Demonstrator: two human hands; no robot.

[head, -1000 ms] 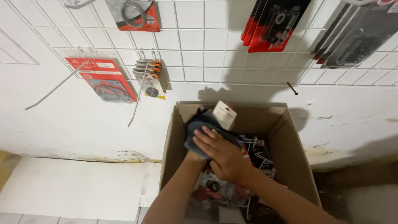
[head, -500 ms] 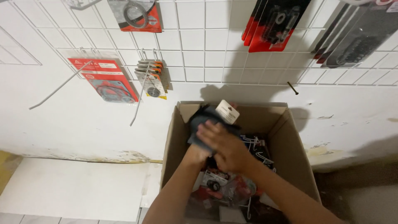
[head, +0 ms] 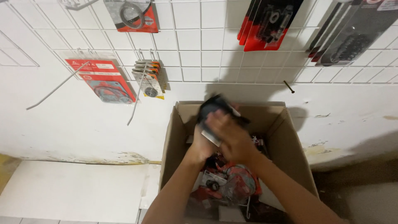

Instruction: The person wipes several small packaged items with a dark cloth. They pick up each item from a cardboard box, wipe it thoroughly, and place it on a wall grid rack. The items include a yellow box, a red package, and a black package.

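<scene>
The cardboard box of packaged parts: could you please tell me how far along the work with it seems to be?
Some carded packs already hang on the wire grid. Both hands, left hand and right hand, hold a dark packet above the cardboard box. Many red packs remain inside, and several bare hooks remain unfilled.

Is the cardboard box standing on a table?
No, the cardboard box stands on the floor against the white wall, below the wire grid.
</scene>
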